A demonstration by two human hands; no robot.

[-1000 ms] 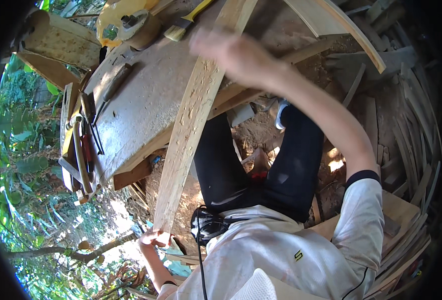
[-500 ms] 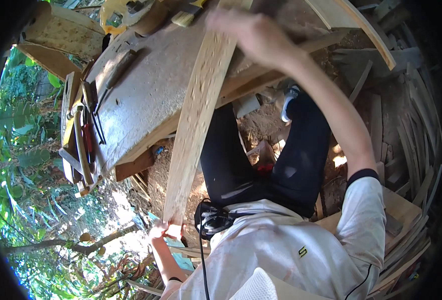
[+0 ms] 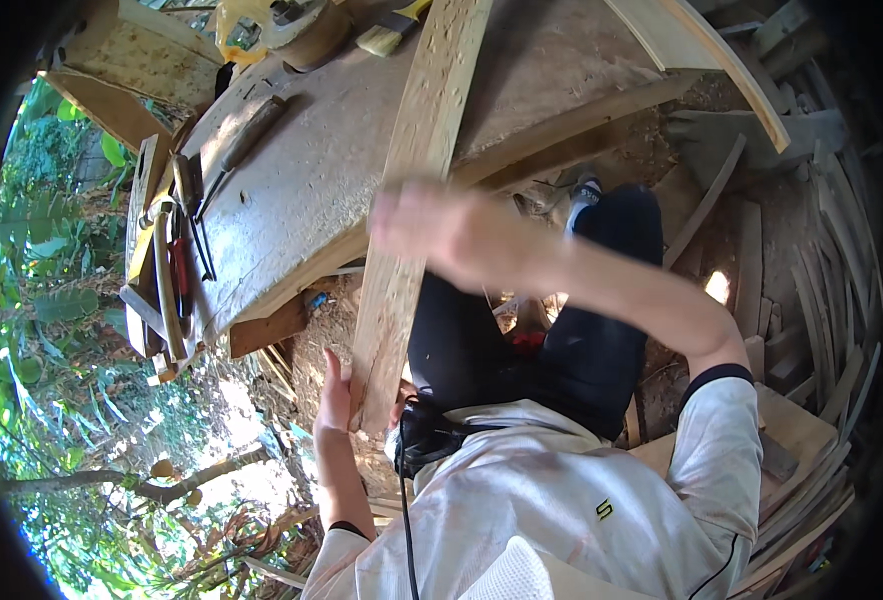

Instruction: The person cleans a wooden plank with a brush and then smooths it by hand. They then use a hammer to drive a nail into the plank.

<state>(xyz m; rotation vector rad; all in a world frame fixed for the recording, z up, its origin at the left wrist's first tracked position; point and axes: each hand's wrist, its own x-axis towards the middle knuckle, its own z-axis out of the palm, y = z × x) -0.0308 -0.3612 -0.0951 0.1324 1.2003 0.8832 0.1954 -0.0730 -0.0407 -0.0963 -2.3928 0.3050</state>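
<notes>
A long pale wooden board (image 3: 425, 113) with rough marks runs from the bench (image 3: 272, 180) down toward my body. My left hand (image 3: 338, 400) grips its lower end, thumb up along the left edge and fingertips at the right edge. My right hand (image 3: 422, 227), smeared by motion, is over the middle of the board; whether it touches it or holds anything I cannot make out. A paintbrush (image 3: 384, 36) lies beyond it on the bench. An awl-like tool with a wooden handle (image 3: 252, 130) lies to the left.
Several hand tools (image 3: 172, 255) are bundled at the bench's left end. A round object (image 3: 302, 38) and yellow plastic (image 3: 237, 25) sit at the back. Curved strips (image 3: 722, 70) jut out at top right. Loose wood offcuts (image 3: 827, 260) pile on the right. Plants and a branch (image 3: 162, 490) are at left.
My right hand has swept down the board toward my body. My left hand and the board's lower end have risen and moved right, with the thumb now pointing up beside the board.
</notes>
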